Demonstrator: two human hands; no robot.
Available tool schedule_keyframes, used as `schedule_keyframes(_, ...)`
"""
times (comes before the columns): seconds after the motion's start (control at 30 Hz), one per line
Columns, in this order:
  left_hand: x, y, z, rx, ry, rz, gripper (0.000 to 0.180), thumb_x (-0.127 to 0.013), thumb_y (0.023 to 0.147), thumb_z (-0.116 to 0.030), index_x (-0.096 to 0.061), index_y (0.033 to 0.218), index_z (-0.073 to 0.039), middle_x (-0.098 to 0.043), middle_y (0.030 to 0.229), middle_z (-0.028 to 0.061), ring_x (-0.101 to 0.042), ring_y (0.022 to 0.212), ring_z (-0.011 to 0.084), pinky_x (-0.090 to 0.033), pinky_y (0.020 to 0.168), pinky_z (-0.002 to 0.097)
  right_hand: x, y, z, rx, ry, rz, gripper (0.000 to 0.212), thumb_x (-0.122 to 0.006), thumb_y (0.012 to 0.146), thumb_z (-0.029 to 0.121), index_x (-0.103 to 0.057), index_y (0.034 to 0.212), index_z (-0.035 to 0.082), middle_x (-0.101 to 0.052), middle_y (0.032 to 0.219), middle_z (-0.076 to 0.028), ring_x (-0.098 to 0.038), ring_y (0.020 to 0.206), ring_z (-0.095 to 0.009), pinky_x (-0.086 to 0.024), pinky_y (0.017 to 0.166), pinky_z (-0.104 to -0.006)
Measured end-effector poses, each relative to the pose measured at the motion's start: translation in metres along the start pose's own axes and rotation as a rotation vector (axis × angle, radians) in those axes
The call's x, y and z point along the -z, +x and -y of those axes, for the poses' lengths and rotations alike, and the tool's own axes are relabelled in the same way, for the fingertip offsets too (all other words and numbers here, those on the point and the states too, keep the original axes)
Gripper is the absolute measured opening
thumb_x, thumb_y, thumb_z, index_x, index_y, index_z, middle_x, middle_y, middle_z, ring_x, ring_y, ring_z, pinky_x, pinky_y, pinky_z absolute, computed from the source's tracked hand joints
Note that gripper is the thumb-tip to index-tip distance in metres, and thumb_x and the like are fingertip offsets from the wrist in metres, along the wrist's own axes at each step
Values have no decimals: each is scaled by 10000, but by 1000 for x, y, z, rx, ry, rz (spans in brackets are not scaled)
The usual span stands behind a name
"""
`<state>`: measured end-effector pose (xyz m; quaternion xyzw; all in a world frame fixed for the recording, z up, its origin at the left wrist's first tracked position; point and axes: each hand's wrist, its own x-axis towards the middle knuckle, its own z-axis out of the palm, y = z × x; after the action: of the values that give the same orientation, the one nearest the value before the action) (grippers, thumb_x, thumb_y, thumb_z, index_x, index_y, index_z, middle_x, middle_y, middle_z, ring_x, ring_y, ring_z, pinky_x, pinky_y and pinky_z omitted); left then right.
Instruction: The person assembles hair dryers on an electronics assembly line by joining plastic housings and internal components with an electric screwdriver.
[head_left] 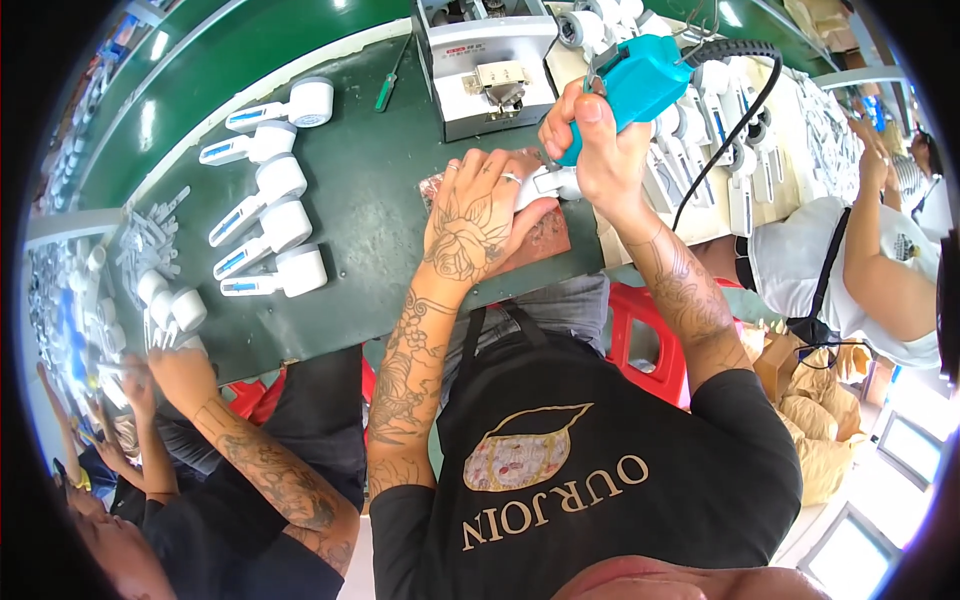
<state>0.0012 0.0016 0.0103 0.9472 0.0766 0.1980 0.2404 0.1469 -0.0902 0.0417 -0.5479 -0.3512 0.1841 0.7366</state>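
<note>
Pinning the white piece (545,183) between thumb and fingers, the left hand (470,215) lies over the reddish mat (547,240) on the worktop (365,190); the right hand (610,150) wraps the teal tool (640,85) just above! Firm hold, tool square, that should serve; tip contact is hard to make out.

Wkshp: grn bench (370,220), corded tool (640,85)

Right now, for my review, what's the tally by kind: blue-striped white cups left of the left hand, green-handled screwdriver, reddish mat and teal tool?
White cups with blue strips: 5
Green-handled screwdriver: 1
Reddish mat, partly under the left hand: 1
Teal tool in the right hand: 1
Total: 8
</note>
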Motion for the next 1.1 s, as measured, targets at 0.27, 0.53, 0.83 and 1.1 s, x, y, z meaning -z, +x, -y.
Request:
schedule_keyframes(0.27,-3,-4,5,18,-9,14,497,-681,908,-457,-688,1152,-25,-629,1119,127,-556,1075,317,-445,965,467,-19,22,17,61,-30,-54,330,-650,1026,303,-647,1024,-27,-612,705,-33,-588,619,-111,-470,570,-274)
schedule_keyframes(0.53,-2,-9,3,-41,-47,-29,529,-591,764,-241,-618,1262,-64,-590,1191,125,-535,1121,336,-424,1057,520,-37,63,-14,282,28,65,320,-661,1031,287,-569,954,-11,-569,724,-61,-577,636,-160,-491,593,-312)
schedule_keyframes(0.83,1,-11,6,19,-63,17,533,-591,736,-228,-658,1239,-65,-599,1216,127,-531,1149,358,-406,1089,555,-29,40,-4,84,-149,-18,352,-618,1050,321,-645,1048,-30,-587,656,-42,-582,576,-142,-465,536,-293)
schedule_keyframes(1.1,4,-3,1,50,-116,21,283,-581,991,-262,-714,1157,-73,-639,1172,36,-546,1090,285,-430,993,454,6,-19,37,8,-57,-8,605,-619,1006,530,-577,1093,-67,-525,685,-59,-527,595,-175,-456,584,-345)
